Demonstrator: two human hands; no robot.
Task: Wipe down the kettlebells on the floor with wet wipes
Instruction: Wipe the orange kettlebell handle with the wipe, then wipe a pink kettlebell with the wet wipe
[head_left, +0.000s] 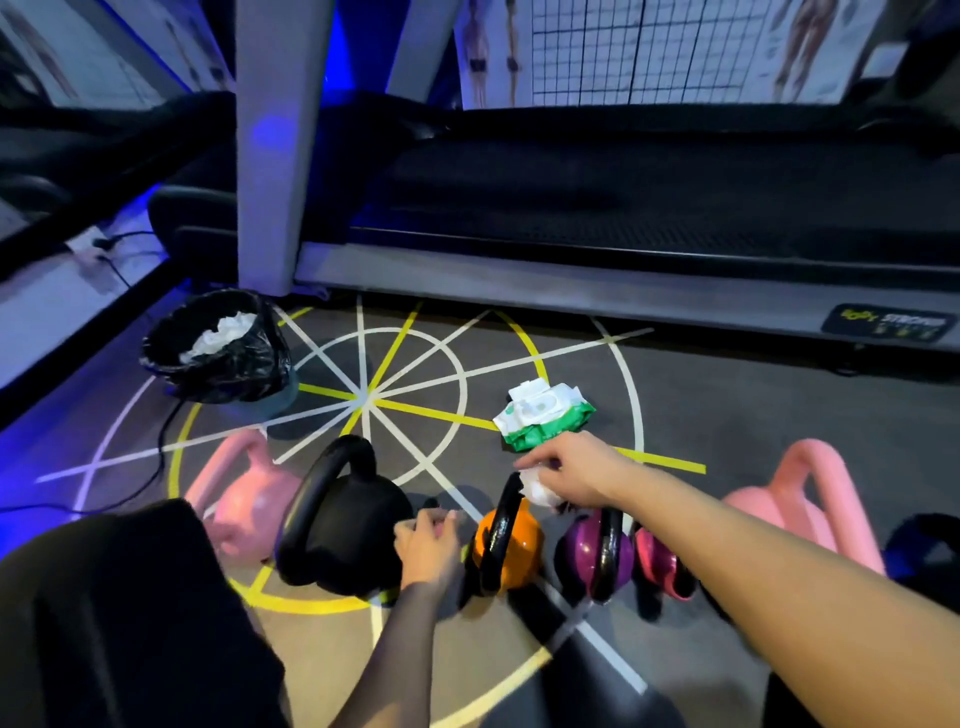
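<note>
"So, what sits around the kettlebells?"

"A treadmill (623, 291) runs along the far side of the floor (519, 353), which is marked with yellow and white lines. A bin (244, 371) lined with a black bag stands far left with crumpled white wipes (221, 335) in it. A green and white pack of wet wipes (545, 415) lies just beyond the row, and a black cable (161, 457) trails along the left."

"And the row itself?"

"From the left: a pink kettlebell (249, 509), a black kettlebell (353, 530), an orange kettlebell (519, 545), a purple kettlebell (579, 551), a small red-pink kettlebell (657, 564), and well apart a large pink kettlebell (810, 499)."

"The hands?"

"The right hand (576, 475) reaches forward, its forearm crossing over the purple and red-pink ones. Its fingers clutch a bunched wet wipe (537, 488) against the top of the orange one's black handle. The left hand (428, 548) hovers between the black and orange ones, blurred, with its fingers loosely curled and nothing in them."
</note>
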